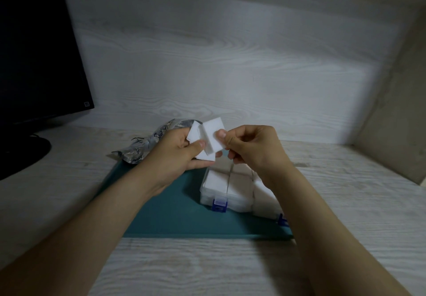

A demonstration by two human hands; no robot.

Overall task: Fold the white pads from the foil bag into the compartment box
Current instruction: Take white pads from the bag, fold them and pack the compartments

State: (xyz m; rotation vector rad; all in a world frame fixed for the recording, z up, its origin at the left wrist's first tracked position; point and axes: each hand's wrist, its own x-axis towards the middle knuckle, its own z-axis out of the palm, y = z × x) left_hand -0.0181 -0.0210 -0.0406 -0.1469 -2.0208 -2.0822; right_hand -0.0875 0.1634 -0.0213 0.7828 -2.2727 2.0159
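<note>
Both hands hold white pads (208,138) up in the air above the far end of the compartment box. My left hand (178,151) pinches the left pad between thumb and fingers. My right hand (250,147) pinches the right pad with its thumb on the front face. The two pads overlap in the middle. The clear compartment box (232,191) with blue latches lies open on the teal mat, white pads filling its compartments. The crumpled silver foil bag (149,142) lies behind my left hand, partly hidden by it.
A teal mat (170,215) covers the middle of the pale wood-grain desk (207,268). A dark monitor (34,49) on its stand rises at the far left. A wall closes the back, and a beige panel (396,123) the right side.
</note>
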